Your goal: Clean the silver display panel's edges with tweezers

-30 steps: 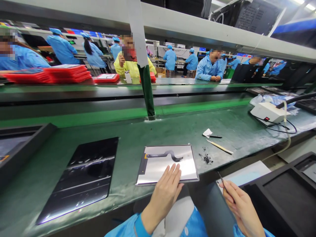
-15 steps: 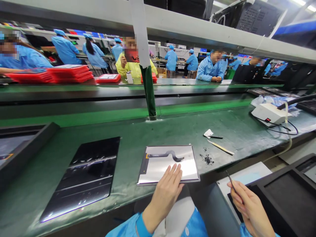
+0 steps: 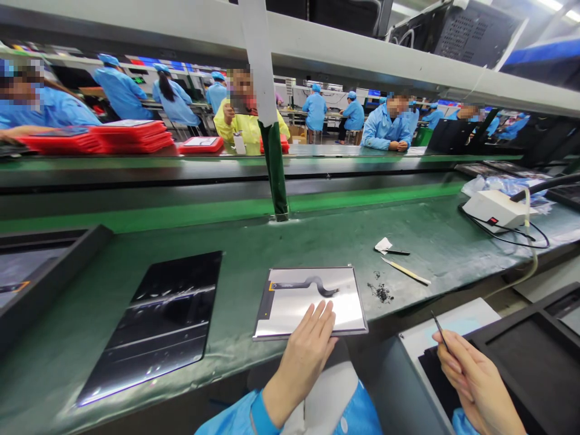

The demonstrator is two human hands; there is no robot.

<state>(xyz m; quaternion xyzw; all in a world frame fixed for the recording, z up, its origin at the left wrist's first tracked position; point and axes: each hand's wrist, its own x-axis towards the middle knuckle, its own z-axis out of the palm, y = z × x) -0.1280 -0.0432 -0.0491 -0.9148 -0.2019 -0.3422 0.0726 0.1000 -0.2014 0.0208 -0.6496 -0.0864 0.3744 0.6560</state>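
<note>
My left hand (image 3: 306, 347) lies flat with fingers outstretched on the silvery back of a display panel (image 3: 294, 311). A dark ribbon cable (image 3: 312, 283) curves across that panel from an orange-edged patch. Off to the right, my right hand (image 3: 471, 371) is closed around dark, slim tweezers (image 3: 439, 328), whose tip points up and away from me. Beneath that hand are a white surface and a black tray (image 3: 530, 350). A glossy black glass panel (image 3: 158, 326) rests on the green bench, left of the display panel.
Right of the display panel lie a cream-handled blade (image 3: 405, 272), a black tool with white tissue (image 3: 384, 244) and black scraps (image 3: 382, 292). A white device (image 3: 493, 208) with cables stands farther right. A black tray (image 3: 90, 254) is at left, and a wrapped post (image 3: 274, 175) rises behind.
My right hand has shifted a little to the right with the tweezers. My left hand stays on the display panel. Across the bench, a person in yellow has turned the red-faced item.
</note>
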